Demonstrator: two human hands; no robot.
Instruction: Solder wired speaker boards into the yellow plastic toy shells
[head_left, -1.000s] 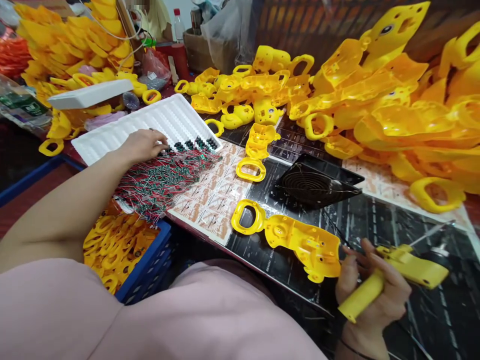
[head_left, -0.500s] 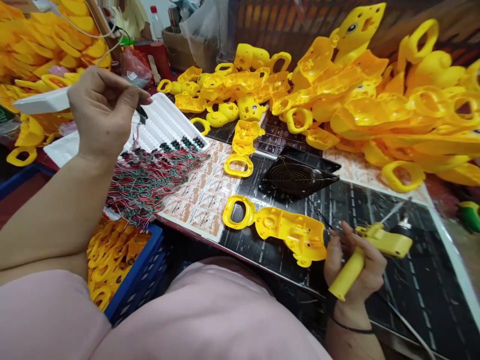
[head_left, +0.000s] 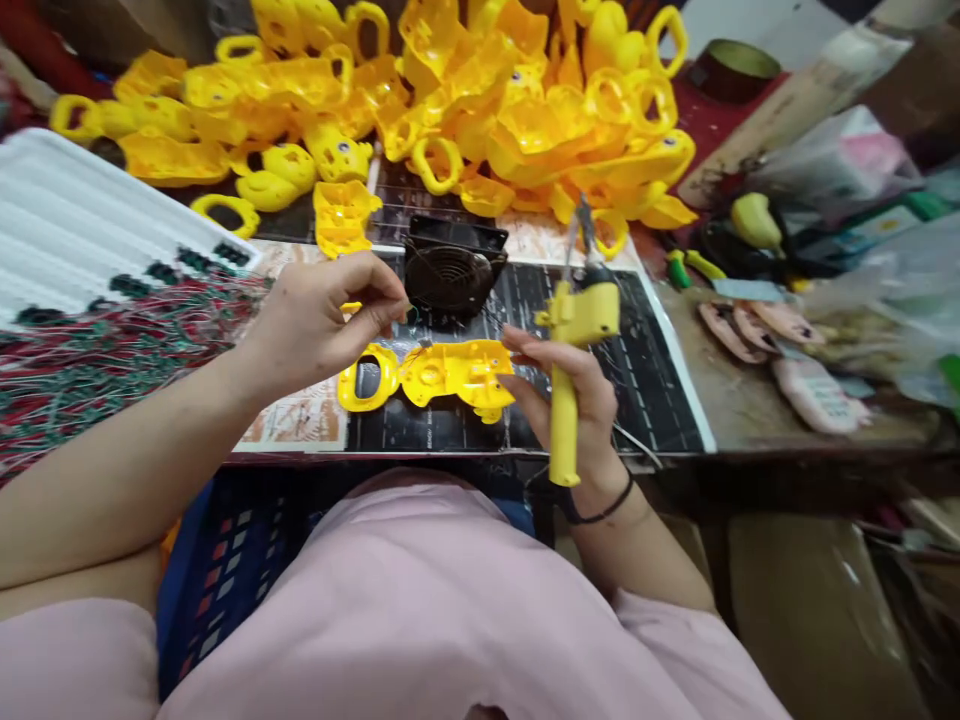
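Note:
My left hand is closed in a pinch above the left part of a yellow plastic shell half. A thin wire end shows at its fingertips; the rest of what it holds is hidden. The shell lies hollow side up, its ring-shaped handle to the left. In my right hand is a yellow soldering gun, its grip held against the palm and its metal tip pointing up and away. The thumb and forefinger of that hand are at the shell's right end.
A black fan stands behind the shell. Many yellow shell parts are heaped at the back. To the left, bundled wires hang off a white foam tray. Pink pieces lie on the right, and a blue crate sits below.
My left hand has come from above the foam tray to over the shell. My right hand still holds the soldering gun, now more upright. The view has swung right.

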